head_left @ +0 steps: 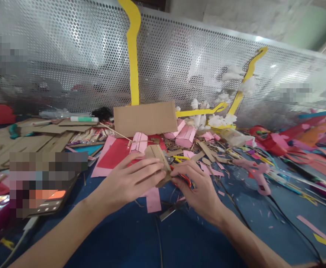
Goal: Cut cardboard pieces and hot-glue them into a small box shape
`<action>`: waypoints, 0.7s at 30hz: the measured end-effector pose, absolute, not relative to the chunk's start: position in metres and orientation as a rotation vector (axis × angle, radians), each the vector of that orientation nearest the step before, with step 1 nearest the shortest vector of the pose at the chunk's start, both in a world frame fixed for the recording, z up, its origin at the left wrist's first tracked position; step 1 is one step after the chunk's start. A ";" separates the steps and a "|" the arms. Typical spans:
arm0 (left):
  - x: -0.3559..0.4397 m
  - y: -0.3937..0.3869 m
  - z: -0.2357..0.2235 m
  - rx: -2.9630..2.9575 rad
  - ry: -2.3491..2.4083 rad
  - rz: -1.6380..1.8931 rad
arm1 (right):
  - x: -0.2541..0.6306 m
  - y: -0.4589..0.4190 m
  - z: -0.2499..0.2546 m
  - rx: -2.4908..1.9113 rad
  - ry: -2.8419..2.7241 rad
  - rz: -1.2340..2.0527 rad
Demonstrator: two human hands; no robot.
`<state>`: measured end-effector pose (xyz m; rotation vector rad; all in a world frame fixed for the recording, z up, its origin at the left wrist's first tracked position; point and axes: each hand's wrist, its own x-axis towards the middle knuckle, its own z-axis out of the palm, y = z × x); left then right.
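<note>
In the middle of the head view my left hand is closed on a small piece of brown cardboard, its fingers lying over the front. My right hand grips red-handled scissors right beside the cardboard's edge. The blades are hidden by my fingers and the cardboard. Just behind the cardboard lies a folded pink paper box shape on red paper. Below my hands are a pink paper strip and a flat metal piece on the blue table.
A pink glue gun with a black cord rests at the right. To the left lie a phone and cardboard sheets. A cardboard box stands behind, near a perforated metal screen. Paper scraps and sticks litter the table.
</note>
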<state>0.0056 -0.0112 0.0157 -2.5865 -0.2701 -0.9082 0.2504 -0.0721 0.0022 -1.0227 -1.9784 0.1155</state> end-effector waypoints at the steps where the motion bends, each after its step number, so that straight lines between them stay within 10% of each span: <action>1: 0.006 -0.011 0.017 -2.577 -0.259 -0.909 | 0.251 -0.072 0.002 -1.022 -1.985 0.119; 21: 0.004 -0.009 0.018 -2.583 -0.200 -0.881 | 0.245 -0.078 0.003 -1.169 -2.075 0.234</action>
